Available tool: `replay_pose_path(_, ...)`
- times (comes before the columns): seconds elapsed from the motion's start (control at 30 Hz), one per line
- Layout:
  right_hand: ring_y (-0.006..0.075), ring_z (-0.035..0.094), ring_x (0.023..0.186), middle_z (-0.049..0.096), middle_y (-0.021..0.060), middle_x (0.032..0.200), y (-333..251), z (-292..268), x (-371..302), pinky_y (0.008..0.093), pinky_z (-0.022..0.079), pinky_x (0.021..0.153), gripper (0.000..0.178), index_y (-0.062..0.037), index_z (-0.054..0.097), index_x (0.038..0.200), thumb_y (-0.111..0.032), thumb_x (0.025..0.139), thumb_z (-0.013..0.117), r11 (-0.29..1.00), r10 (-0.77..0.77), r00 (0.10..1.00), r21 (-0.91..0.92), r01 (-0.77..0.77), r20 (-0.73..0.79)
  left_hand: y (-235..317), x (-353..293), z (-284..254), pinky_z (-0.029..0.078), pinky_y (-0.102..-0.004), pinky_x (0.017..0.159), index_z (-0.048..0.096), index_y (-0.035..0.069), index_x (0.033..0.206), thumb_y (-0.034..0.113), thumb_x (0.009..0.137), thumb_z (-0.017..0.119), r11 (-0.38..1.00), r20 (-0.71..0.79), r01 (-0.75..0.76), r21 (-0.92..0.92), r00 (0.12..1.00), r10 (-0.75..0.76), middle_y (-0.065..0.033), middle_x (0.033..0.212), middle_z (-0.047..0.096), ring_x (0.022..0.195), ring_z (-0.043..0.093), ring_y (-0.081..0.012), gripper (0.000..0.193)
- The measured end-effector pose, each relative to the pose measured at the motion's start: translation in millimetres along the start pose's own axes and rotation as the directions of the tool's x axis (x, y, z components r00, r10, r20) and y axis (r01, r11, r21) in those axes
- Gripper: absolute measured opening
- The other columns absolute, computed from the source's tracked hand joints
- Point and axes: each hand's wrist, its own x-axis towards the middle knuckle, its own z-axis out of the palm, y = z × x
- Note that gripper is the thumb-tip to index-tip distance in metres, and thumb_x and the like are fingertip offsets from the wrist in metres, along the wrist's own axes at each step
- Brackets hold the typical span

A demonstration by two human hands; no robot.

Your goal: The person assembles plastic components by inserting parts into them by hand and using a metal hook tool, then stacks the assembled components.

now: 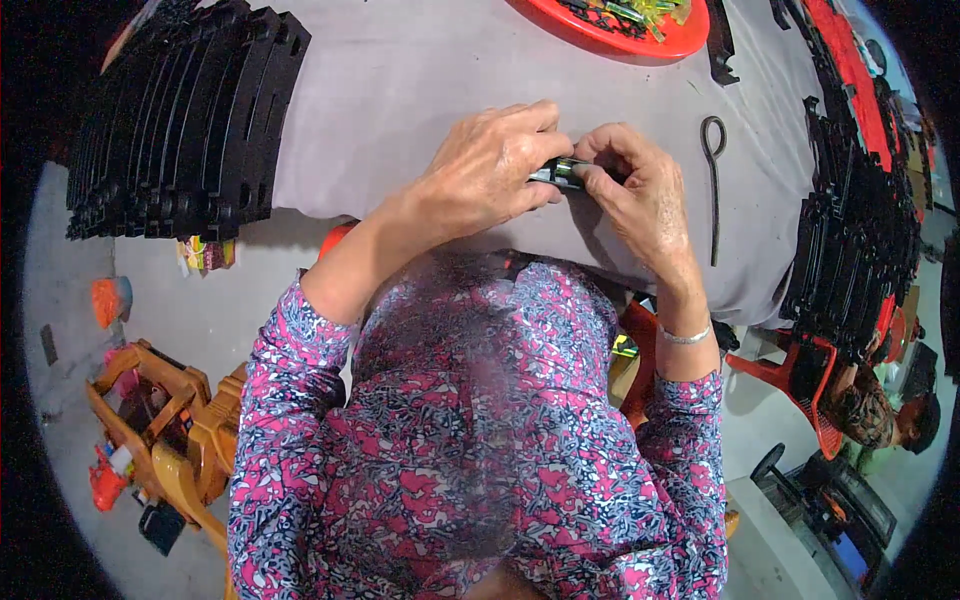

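Observation:
Close to the table's near edge, both of my hands meet at a small dark part with shiny, greenish-clear spots. My left hand grips its left end, fingers curled over it. The thumb and fingers of my right hand pinch its right end. My fingers cover much of the part, so its exact kind cannot be made out. To the right of my right hand, a thin dark metal rod with a looped end lies on the grey cloth.
At the left stands a row of long black plastic parts. A red plate at the far edge holds small yellow-green and black pieces. More black parts are piled along the right. A wooden chair is on the floor at left, a red chair at right, near another person.

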Motion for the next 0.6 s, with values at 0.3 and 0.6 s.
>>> replay_pose_path(0.3, 0.0264, 0.056, 0.078, 0.062, 0.0064, 0.084, -4, -13, -15, 0.0385, 0.044, 0.071, 0.017, -0.0079, 0.068, 0.091, -0.013, 0.075, 0.071, 0.850, -0.443, 0.894, -0.351, 0.392, -0.073, -3, -3, -3, 0.046, -0.0436, 0.070, 0.064, 0.000, 0.095, 0.013, 0.072, 0.071, 0.999, 0.006, -0.025, -0.041, 1.000, 0.025, -0.0138, 0.085, 0.054, 0.082, 0.058, -0.0339, 0.028)
replay_pose_path(0.6, 0.0267, 0.054, 0.085, 0.058, 0.0066, 0.090, -7, 26, -30, 0.0390, 0.042, 0.072, 0.025, -0.0063, 0.064, 0.099, -0.009, 0.075, 0.070, 0.741, -0.492, 0.868, -0.553, 0.382, -0.060, -5, -3, 1, 0.047, -0.0420, 0.070, 0.064, -0.002, 0.102, 0.010, 0.071, 0.071, 0.997, -0.044, -0.057, -0.046, 0.998, 0.055, -0.0148, 0.086, 0.054, 0.083, 0.059, -0.0347, 0.034)
